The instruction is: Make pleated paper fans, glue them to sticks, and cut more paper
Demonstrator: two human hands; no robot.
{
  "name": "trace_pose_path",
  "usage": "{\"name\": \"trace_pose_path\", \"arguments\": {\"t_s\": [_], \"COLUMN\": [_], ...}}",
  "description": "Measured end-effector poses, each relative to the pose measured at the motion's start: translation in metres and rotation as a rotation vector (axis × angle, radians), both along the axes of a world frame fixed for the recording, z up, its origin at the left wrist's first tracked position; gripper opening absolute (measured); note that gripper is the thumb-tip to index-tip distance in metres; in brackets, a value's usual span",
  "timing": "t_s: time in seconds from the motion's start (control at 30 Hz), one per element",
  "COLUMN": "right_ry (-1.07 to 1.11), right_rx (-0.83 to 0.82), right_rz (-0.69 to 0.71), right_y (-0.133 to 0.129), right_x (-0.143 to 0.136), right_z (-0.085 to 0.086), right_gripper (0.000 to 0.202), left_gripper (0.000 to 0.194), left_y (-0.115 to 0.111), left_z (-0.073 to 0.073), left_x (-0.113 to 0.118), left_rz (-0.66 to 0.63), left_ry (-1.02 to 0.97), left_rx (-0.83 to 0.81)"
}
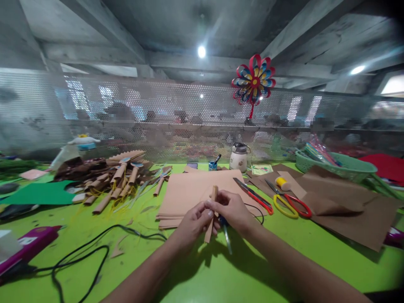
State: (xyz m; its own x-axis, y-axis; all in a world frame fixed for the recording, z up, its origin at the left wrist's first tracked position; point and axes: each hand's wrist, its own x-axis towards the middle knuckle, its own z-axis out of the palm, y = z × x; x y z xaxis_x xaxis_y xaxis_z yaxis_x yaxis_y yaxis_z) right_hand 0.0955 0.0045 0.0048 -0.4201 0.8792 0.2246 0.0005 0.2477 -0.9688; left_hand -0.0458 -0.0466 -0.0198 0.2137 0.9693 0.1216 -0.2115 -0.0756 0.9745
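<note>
A narrow folded strip of tan craft paper (209,232) stands tilted between my two hands above the green table. My left hand (196,219) pinches it from the left with thumb and fingers. On the other side my right hand (232,209) grips the same strip nearer its upper end, and the fingertips of both hands meet there. Beneath my right hand lies a dark blue tool with a translucent stick (227,239), mostly covered; it looks like a glue gun. Just beyond the hands is a stack of tan paper sheets (189,189).
On the right lie a red-handled cutter (252,194), scissors (292,204), yellow thread (283,183), brown paper (344,198) and a green basket (337,165). Rolled paper tubes (121,185) are heaped left. A black cable (104,235) loops across the front left. A jar (239,158) stands behind.
</note>
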Motion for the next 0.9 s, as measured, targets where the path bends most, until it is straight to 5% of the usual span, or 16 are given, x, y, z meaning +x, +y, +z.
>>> {"name": "trace_pose_path", "arguments": {"t_s": [0.3, 0.9], "right_ry": [0.197, 0.093], "right_rx": [-0.205, -0.038], "right_rz": [0.092, -0.098], "right_y": [-0.01, 0.002], "right_x": [0.002, 0.011], "right_z": [0.004, -0.001], "right_gripper": [0.036, 0.042], "left_gripper": [0.031, 0.029], "left_y": [-0.004, -0.011], "left_z": [0.003, 0.011], "left_x": [0.004, 0.007], "left_rz": [-0.035, -0.079], "left_ry": [0.083, 0.15], "left_rx": [-0.009, 0.028]}}
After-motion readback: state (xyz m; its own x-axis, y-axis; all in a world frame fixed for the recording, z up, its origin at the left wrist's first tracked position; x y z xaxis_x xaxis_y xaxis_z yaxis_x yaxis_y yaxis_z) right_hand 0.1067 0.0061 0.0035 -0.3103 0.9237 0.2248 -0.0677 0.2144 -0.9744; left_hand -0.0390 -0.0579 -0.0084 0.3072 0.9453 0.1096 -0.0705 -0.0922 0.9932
